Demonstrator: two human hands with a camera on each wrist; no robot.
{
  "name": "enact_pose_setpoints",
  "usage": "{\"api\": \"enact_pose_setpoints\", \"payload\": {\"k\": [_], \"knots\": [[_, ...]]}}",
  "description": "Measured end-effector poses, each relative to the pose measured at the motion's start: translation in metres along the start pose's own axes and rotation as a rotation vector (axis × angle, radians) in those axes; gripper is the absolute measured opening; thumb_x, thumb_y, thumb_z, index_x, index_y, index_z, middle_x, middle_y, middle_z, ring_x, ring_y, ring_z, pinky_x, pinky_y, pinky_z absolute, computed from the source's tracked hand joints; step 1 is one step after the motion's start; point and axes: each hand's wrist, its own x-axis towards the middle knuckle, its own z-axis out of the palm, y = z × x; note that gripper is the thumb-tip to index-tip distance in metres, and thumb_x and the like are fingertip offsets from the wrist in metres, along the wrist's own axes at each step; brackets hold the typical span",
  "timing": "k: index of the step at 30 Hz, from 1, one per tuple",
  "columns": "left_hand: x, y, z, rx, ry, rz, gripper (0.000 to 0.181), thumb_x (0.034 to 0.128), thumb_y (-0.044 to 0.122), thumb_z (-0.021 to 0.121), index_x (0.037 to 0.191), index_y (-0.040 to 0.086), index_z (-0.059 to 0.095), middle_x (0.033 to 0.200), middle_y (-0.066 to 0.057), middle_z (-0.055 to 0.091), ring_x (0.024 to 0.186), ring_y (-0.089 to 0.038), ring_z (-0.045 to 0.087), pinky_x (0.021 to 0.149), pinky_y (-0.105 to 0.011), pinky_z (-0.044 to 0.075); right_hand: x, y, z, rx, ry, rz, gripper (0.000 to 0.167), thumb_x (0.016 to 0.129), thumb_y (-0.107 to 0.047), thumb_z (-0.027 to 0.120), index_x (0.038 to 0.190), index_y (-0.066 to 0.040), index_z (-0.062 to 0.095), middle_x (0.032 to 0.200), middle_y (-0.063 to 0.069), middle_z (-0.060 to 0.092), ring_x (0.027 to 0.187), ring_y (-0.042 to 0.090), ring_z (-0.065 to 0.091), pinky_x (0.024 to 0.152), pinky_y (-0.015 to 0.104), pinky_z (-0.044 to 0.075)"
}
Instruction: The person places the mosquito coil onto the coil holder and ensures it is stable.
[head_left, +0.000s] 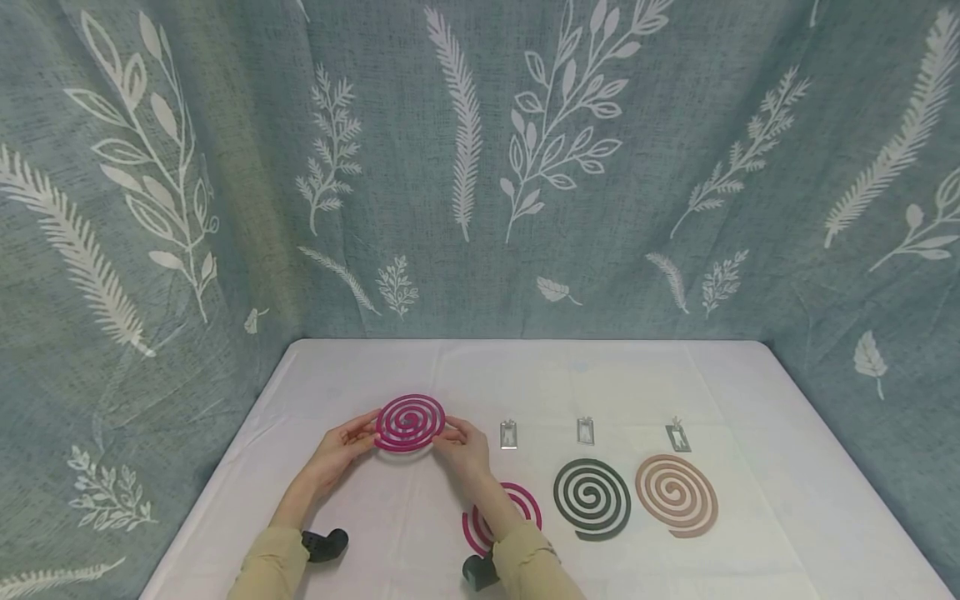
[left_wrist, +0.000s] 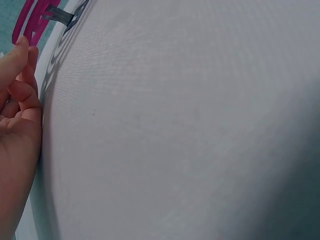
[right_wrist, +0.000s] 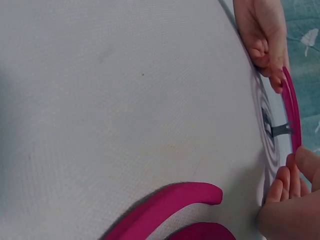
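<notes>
Pinching a magenta mosquito coil [head_left: 409, 423] by opposite edges, your left hand [head_left: 334, 455] grips near its 9 o'clock and your right hand [head_left: 467, 450] near its 3, thumbs and fingertips closed on the rim. You have it just above the white tablecloth [head_left: 390, 542], the upright tab of a metal stand [right_wrist: 281, 130] reaching its middle from below. From there, three more metal stands [head_left: 508, 435] line up toward 3 o'clock, a dark green coil [head_left: 591, 497] and tan coil [head_left: 675, 495] lie between 3 and 4, and your forearm [head_left: 501, 504] partly covers a second magenta coil [head_left: 528, 498] between 4 and 5.
</notes>
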Motion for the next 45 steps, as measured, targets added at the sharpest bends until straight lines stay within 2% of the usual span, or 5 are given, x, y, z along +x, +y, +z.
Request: {"api": "enact_pose_setpoints", "payload": {"k": [5, 17, 27, 37, 45], "knots": [[-0.0007, 0.0027, 0.0004, 0.011, -0.008, -0.004, 0.055, 0.0938, 0.011, 0.058, 0.142, -0.003, 0.036, 0.108, 0.002, 0.057, 0.093, 0.005, 0.052, 0.082, -0.009, 0.047, 0.0002, 0.0005, -0.0008, -0.005, -0.006, 0.004, 0.041, 0.082, -0.002, 0.068, 0.121, 0.004, 0.059, 0.085, 0.015, 0.069, 0.065, 0.002, 0.052, 0.066, 0.016, 0.047], [-0.001, 0.0024, -0.0001, -0.02, -0.014, -0.002, 0.054, 0.0941, 0.009, 0.057, 0.141, -0.007, 0.036, 0.102, 0.009, 0.057, 0.092, 0.009, 0.053, 0.084, -0.007, 0.046, 0.0003, -0.0004, -0.0036, -0.002, -0.032, 0.02, 0.042, 0.082, -0.003, 0.068, 0.122, 0.004, 0.057, 0.089, 0.014, 0.07, 0.067, 0.002, 0.053, 0.067, 0.016, 0.048], [-0.0017, 0.0045, 0.0017, -0.007, -0.013, 0.011, 0.052, 0.0949, 0.007, 0.054, 0.141, -0.01, 0.035, 0.111, 0.0, 0.059, 0.092, 0.011, 0.054, 0.084, -0.007, 0.046, 0.0012, 0.0002, -0.0029, 0.008, -0.027, 0.036, 0.041, 0.082, -0.003, 0.068, 0.121, 0.005, 0.058, 0.087, 0.015, 0.07, 0.066, 0.003, 0.052, 0.066, 0.014, 0.046], [0.0012, 0.004, 0.0001, -0.013, -0.013, 0.029, 0.05, 0.0948, 0.003, 0.053, 0.139, -0.012, 0.035, 0.106, 0.007, 0.059, 0.091, 0.013, 0.053, 0.084, -0.007, 0.046, 0.0021, -0.0026, -0.0052, 0.018, -0.045, 0.04, 0.042, 0.083, -0.005, 0.067, 0.123, 0.004, 0.056, 0.089, 0.015, 0.07, 0.067, 0.003, 0.052, 0.067, 0.015, 0.046], [0.0028, -0.001, -0.001, 0.015, 0.0, 0.009, 0.054, 0.0942, 0.013, 0.057, 0.139, -0.009, 0.038, 0.118, -0.006, 0.06, 0.094, 0.012, 0.053, 0.085, -0.007, 0.046, 0.001, 0.0001, -0.0052, -0.007, -0.04, 0.036, 0.043, 0.083, -0.007, 0.068, 0.123, 0.003, 0.057, 0.089, 0.014, 0.07, 0.069, 0.003, 0.056, 0.072, 0.018, 0.05]]}}
